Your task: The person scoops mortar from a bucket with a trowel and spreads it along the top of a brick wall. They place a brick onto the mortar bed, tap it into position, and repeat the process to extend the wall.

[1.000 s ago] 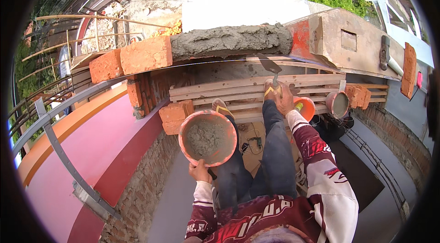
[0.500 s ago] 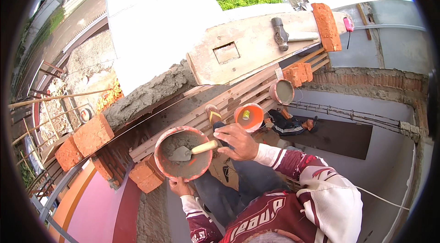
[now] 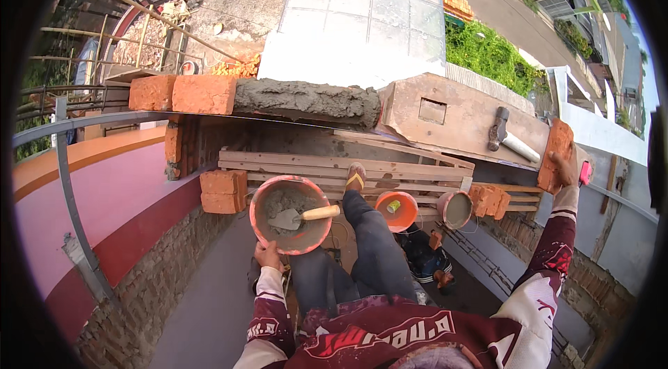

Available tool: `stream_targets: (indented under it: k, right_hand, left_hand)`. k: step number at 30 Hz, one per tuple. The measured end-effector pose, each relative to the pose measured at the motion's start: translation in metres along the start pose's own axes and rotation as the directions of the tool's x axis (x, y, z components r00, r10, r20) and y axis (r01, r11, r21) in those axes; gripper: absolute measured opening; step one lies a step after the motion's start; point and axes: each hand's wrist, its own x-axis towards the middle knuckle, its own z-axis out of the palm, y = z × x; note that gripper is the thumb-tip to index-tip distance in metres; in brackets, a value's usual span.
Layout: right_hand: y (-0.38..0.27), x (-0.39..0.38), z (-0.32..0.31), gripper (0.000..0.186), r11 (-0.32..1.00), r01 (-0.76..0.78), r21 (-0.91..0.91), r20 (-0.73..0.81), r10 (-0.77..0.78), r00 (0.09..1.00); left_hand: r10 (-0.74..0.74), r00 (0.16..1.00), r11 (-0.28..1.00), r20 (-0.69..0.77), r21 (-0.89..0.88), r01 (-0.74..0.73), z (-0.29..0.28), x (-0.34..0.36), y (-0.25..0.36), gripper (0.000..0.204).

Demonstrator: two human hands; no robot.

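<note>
My left hand [image 3: 268, 255] grips the rim of an orange bowl [image 3: 289, 215] that holds grey mortar. A trowel [image 3: 300, 217] with a wooden handle rests in the bowl. Far out to the right, my right hand [image 3: 567, 173] is closed on a red brick [image 3: 554, 154] standing on end at the wall's top. A bed of wet mortar [image 3: 306, 99] lies along the wall top, beside two laid red bricks [image 3: 182, 93]. A hammer [image 3: 508, 137] lies on a concrete slab [image 3: 452, 115] near the brick.
I sit on a wooden scaffold platform [image 3: 306, 164]. Loose bricks [image 3: 223, 191] lie at its left, more bricks [image 3: 489, 200] at its right. A small orange bucket [image 3: 397, 210] and another pail [image 3: 454, 210] stand near my leg. A metal railing [image 3: 69, 181] runs at left.
My right hand let go of the trowel, leaving it in the bowl, and reached far right to take hold of a brick. My head turned, shifting the view.
</note>
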Motion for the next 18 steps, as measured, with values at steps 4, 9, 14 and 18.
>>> stream_targets:
  k: [4,9,14,18]
  right_hand:
    - [-0.026,-0.021,0.008,0.090,0.992,0.038,-0.121,-0.033,-0.042,0.999]
    - [-0.146,-0.115,0.072,0.094,0.936,0.332,-0.119,0.224,-0.301,0.927]
    - [-0.261,-0.219,0.221,0.107,0.750,0.660,0.049,0.501,-0.589,0.633]
    - [-0.290,-0.261,0.359,0.105,0.550,0.826,0.123,0.724,-0.619,0.305]
  left_hand:
    - [-0.012,0.991,0.980,-0.134,-0.197,-0.015,-0.008,-0.015,-0.018,0.015]
    - [-0.139,0.968,0.952,-0.207,-0.297,0.073,-0.037,-0.026,-0.020,0.018]
    - [-0.223,0.949,0.849,-0.221,-0.523,0.077,-0.059,-0.024,-0.019,0.022]
    - [-0.207,0.936,0.807,-0.286,-0.591,-0.003,-0.081,-0.024,-0.020,0.016]
